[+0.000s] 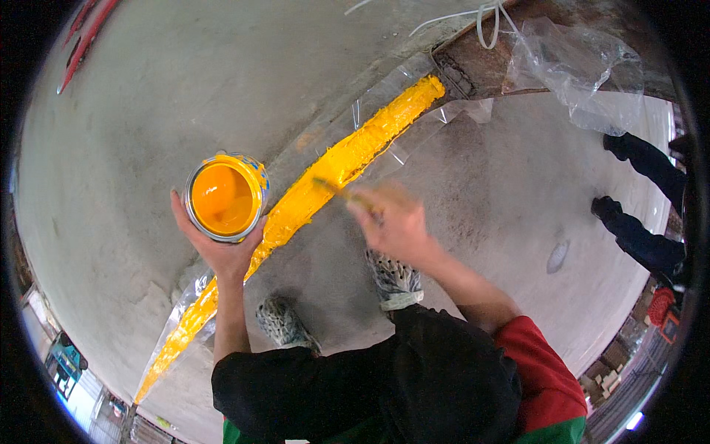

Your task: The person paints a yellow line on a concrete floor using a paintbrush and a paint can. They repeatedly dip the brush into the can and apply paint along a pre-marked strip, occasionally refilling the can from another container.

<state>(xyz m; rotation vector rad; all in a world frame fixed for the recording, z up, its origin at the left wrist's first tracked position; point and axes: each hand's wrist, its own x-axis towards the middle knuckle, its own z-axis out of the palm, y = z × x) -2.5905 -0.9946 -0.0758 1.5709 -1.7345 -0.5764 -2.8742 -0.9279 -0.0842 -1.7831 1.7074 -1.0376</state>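
Observation:
My left hand [231, 255] is wrapped round an open paint can [264, 194], tilted so that the yellow paint [222, 196] inside shows. Yellow paint is smeared on its rim and label. Closed round the handle of a paintbrush [330, 186], my right hand [390, 220] is blurred by motion. The brush's bristle end lies over a long yellow painted strip [355, 152], which runs diagonally across the floor; whether it touches the paint cannot be told. Clear plastic film or tape [399, 153] borders the strip on both sides.
Crumpled clear plastic [577, 70] and white plastic ties [488, 26] lie at the upper right. Another person's dark-clad legs [647, 240] stand at the right. My patterned shoes [285, 322] are beside the strip. Red bars [87, 44] show at the upper left.

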